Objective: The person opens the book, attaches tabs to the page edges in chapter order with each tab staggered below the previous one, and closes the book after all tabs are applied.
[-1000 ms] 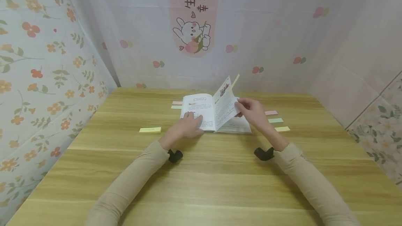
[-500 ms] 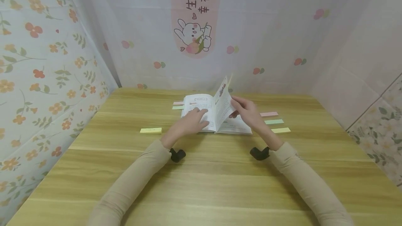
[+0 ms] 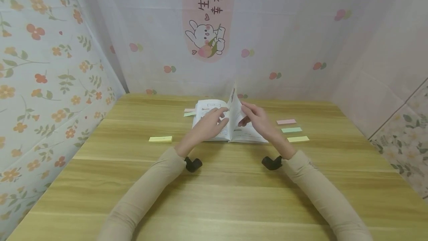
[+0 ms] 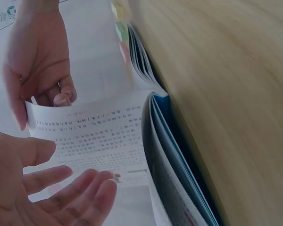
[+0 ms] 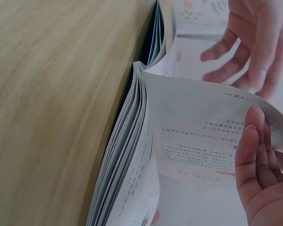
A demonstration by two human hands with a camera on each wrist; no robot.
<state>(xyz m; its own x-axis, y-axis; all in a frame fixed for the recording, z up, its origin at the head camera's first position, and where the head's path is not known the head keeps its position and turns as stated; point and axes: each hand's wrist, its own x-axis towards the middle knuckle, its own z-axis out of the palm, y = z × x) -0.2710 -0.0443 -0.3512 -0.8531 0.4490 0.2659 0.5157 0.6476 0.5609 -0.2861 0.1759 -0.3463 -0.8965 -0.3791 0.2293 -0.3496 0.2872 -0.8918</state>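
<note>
An open paperback book (image 3: 249, 137) lies on the table, and one printed page (image 3: 235, 116) stands nearly upright at its middle. My right hand (image 3: 255, 118) pinches that page near its outer edge; the right wrist view shows its fingers (image 5: 254, 146) against the paper. On the other side, my left hand (image 3: 210, 124) hovers over the left-hand pages with its fingers spread and holding nothing. In the left wrist view, the left fingers (image 4: 89, 188) reach toward the raised page. Pink and green tabs (image 3: 189, 114) stick out from the book's left side.
A yellow sticky-note pad (image 3: 160, 139) lies left of the book. To the right lie pink (image 3: 286, 121), green (image 3: 291, 130) and yellow (image 3: 298, 139) strips on the wooden table (image 3: 214, 196). Patterned cloth (image 3: 284, 40) hangs behind. Each wrist carries a black camera mount (image 3: 193, 164).
My right hand has moved left, bringing the page from a rightward slant to nearly upright. My left hand has lifted off the left-hand page and shifted right toward the raised page.
</note>
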